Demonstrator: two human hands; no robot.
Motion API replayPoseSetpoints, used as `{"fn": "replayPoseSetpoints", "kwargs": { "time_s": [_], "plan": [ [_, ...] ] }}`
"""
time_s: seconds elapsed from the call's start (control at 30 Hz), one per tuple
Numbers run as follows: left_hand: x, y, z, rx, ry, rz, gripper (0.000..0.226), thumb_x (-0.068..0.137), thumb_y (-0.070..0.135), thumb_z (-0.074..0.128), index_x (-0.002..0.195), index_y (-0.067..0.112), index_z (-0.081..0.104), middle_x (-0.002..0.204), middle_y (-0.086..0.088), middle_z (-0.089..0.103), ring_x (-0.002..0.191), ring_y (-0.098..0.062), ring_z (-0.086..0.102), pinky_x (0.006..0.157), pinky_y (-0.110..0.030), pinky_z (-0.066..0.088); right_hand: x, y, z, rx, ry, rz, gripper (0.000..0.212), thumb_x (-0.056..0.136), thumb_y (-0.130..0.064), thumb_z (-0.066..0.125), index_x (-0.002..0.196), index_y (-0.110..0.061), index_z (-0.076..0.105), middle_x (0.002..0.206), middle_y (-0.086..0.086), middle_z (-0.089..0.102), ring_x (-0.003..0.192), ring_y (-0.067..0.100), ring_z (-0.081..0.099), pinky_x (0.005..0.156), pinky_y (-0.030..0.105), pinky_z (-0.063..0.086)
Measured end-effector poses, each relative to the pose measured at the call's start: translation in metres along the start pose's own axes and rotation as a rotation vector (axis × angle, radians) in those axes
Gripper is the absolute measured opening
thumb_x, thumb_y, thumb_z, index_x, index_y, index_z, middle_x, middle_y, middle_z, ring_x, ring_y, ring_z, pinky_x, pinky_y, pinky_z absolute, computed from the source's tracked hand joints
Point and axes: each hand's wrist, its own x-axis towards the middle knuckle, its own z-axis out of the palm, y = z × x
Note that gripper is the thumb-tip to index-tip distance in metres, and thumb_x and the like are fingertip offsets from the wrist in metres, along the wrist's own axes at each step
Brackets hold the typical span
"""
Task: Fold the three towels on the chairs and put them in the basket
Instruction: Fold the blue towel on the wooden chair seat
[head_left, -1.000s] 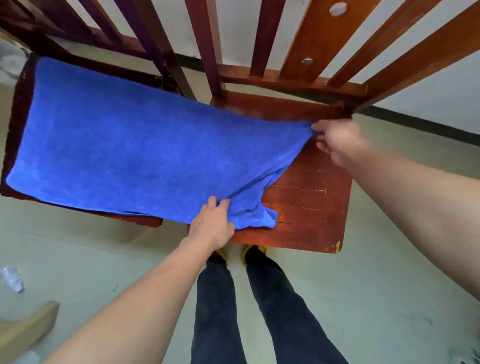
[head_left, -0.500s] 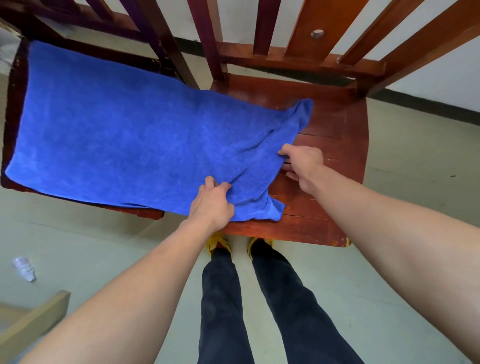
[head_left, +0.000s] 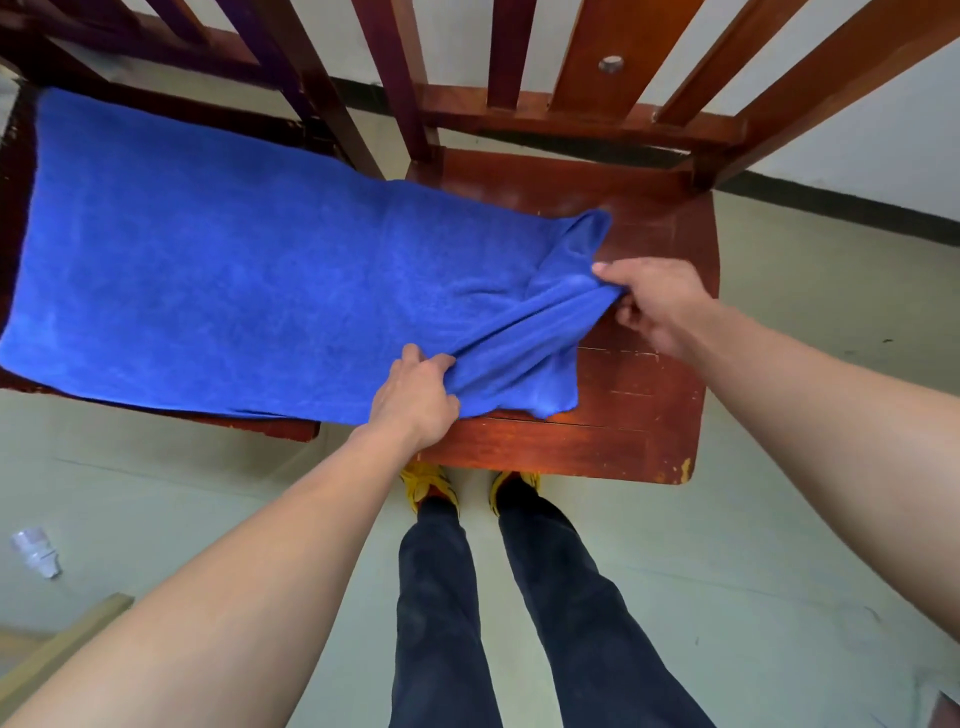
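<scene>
A: Head view, entry. Blue towel (head_left: 249, 291) lies spread flat across two wooden chair seats, most of it on the left chair (head_left: 15, 171), its end on the right chair (head_left: 649, 395). No basket in frame. Other two towels not visible.

B: Grips?

A: Left hand (head_left: 415, 400), grip clamped on the towel's near edge, just where the two seats meet. Right hand (head_left: 654, 301), thumb and fingers pinched shut on a bunched ridge of cloth at the towel's end over the right chair.

B: Orientation of the towel?

A: Long axis runs side to side along both seats, parallel to the chair backs. One short end reaches the far left of the left chair; the other, rumpled, points toward the right chair's bare wood.

B: Step in hand, as you read it?

A: Likely starting the first fold. My judgement: flatten the wrinkled end first, then take both corners of that short end, not mid-cloth, and carry it across the long axis to the opposite end of the towel, so the edges match. Pinching the ridge risks a skewed fold.
</scene>
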Motion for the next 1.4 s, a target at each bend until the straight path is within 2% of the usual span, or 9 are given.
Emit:
{"fn": "replayPoseSetpoints", "kwargs": {
  "time_s": [0.13, 0.3, 0.37, 0.53, 0.73, 0.87, 1.07, 1.27, 1.4],
  "plan": [
    [-0.001, 0.014, 0.000, 0.040, 0.210, 0.081, 0.045, 0.087, 0.015, 0.053, 0.131, 0.016, 0.048, 0.122, -0.008, 0.042, 0.112, -0.029, 0.044, 0.081, -0.040, 0.043, 0.002, 0.007, -0.006, 0.132, 0.194, -0.072, 0.021, 0.077, -0.018, 0.077, 0.077, -0.018, 0.057, 0.064, 0.001, 0.057, 0.049, 0.009, 0.048, 0.041, 0.019, 0.040],
    [-0.009, 0.021, 0.015, 0.132, 0.177, 0.126, 0.031, 0.087, 0.012, 0.053, 0.118, 0.014, 0.054, 0.114, -0.008, 0.045, 0.105, -0.029, 0.047, 0.074, -0.037, 0.041, -0.024, 0.090, 0.006, -0.523, 0.083, 0.028, 0.033, 0.066, -0.041, 0.083, 0.071, -0.020, 0.058, 0.076, -0.003, 0.062, 0.069, 0.019, 0.057, 0.072, 0.032, 0.047],
    [-0.010, 0.014, 0.023, 0.188, 0.119, 0.121, 0.037, 0.086, 0.014, 0.054, 0.123, 0.016, 0.052, 0.118, -0.008, 0.044, 0.108, -0.029, 0.046, 0.081, -0.038, 0.043, -0.034, 0.112, 0.013, -0.625, -0.018, 0.059, 0.034, 0.069, -0.038, 0.079, 0.061, -0.017, 0.053, 0.066, -0.002, 0.059, 0.062, 0.020, 0.053, 0.067, 0.033, 0.043],
    [-0.011, 0.007, 0.024, 0.170, 0.124, 0.130, 0.027, 0.090, 0.016, 0.047, 0.114, 0.015, 0.059, 0.111, -0.008, 0.052, 0.101, -0.029, 0.049, 0.074, -0.035, 0.037, -0.047, 0.114, -0.014, -0.233, -0.088, 0.209, 0.009, 0.079, -0.015, 0.068, 0.076, -0.013, 0.060, 0.063, 0.001, 0.063, 0.055, 0.012, 0.056, 0.053, 0.023, 0.042],
    [-0.014, 0.014, 0.024, 0.072, 0.016, 0.079, 0.023, 0.088, 0.017, 0.044, 0.100, 0.017, 0.063, 0.100, -0.006, 0.066, 0.091, -0.029, 0.057, 0.067, -0.032, 0.038, -0.060, 0.140, -0.069, -0.664, -0.188, 0.309, 0.037, 0.073, -0.017, 0.080, 0.065, -0.015, 0.044, 0.056, 0.004, 0.059, 0.049, 0.016, 0.057, 0.045, 0.021, 0.032],
    [-0.007, 0.021, 0.021, 0.099, 0.052, 0.136, 0.026, 0.090, 0.016, 0.045, 0.110, 0.015, 0.061, 0.109, -0.007, 0.057, 0.100, -0.031, 0.056, 0.071, -0.034, 0.039, -0.043, 0.120, -0.060, -0.837, 0.036, 0.051, 0.028, 0.072, -0.037, 0.078, 0.071, -0.016, 0.059, 0.070, 0.001, 0.067, 0.072, 0.025, 0.065, 0.066, 0.033, 0.051],
    [0.020, 0.028, 0.006, 0.127, 0.096, 0.137, 0.037, 0.089, 0.015, 0.047, 0.126, 0.017, 0.051, 0.118, -0.010, 0.048, 0.111, -0.031, 0.048, 0.077, -0.041, 0.042, 0.007, 0.031, -0.010, -0.570, 0.274, -0.284, 0.032, 0.081, -0.040, 0.069, 0.104, -0.018, 0.065, 0.101, 0.004, 0.071, 0.102, 0.026, 0.064, 0.085, 0.033, 0.048],
    [0.026, 0.029, 0.001, 0.102, -0.019, 0.098, 0.038, 0.089, 0.018, 0.050, 0.126, 0.018, 0.045, 0.120, -0.009, 0.043, 0.113, -0.030, 0.045, 0.081, -0.040, 0.042, 0.030, -0.016, 0.017, -0.682, 0.053, -0.152, 0.021, 0.074, -0.027, 0.078, 0.080, -0.014, 0.063, 0.081, 0.003, 0.063, 0.079, 0.024, 0.062, 0.065, 0.031, 0.048],
    [0.031, 0.036, -0.013, 0.115, 0.020, 0.094, 0.033, 0.091, 0.018, 0.048, 0.124, 0.016, 0.052, 0.119, -0.010, 0.047, 0.108, -0.031, 0.049, 0.075, -0.037, 0.040, 0.026, -0.010, -0.007, -0.490, 0.268, -0.282, 0.015, 0.078, -0.029, 0.068, 0.079, -0.015, 0.061, 0.078, 0.002, 0.063, 0.073, 0.023, 0.058, 0.067, 0.031, 0.047]
  ]
}}
